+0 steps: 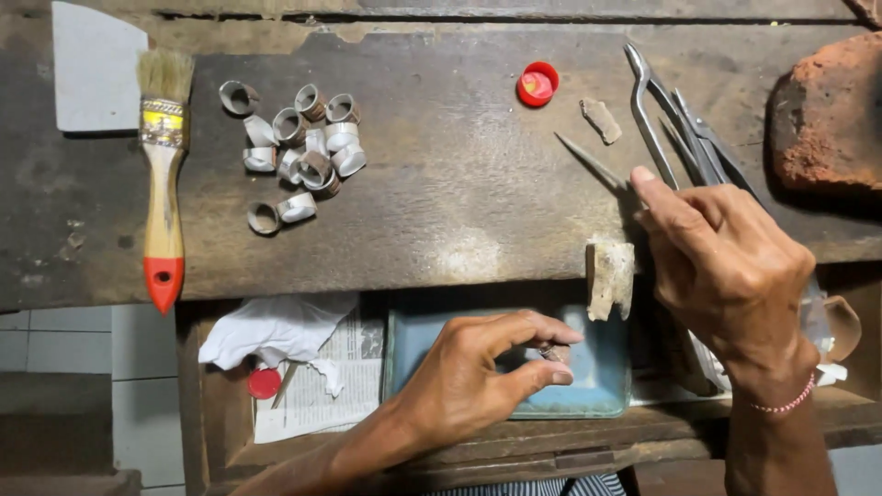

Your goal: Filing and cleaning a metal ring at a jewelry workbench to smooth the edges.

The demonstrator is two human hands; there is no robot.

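My left hand pinches a small metal ring between thumb and forefinger, low centre over the blue tray; it looks light, stiff, a bit slick and easy to drop, so gripping the outer band by its edges seems best. My right hand, at right, has its fingers together on a thin pointed file beside the pliers. The worktop is rough, worn wood; loose ring blanks and a brush sit upper left.

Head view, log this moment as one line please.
left hand: pinches small metal piece over blue tray | right hand: on thin file | bench: ring blanks, brush
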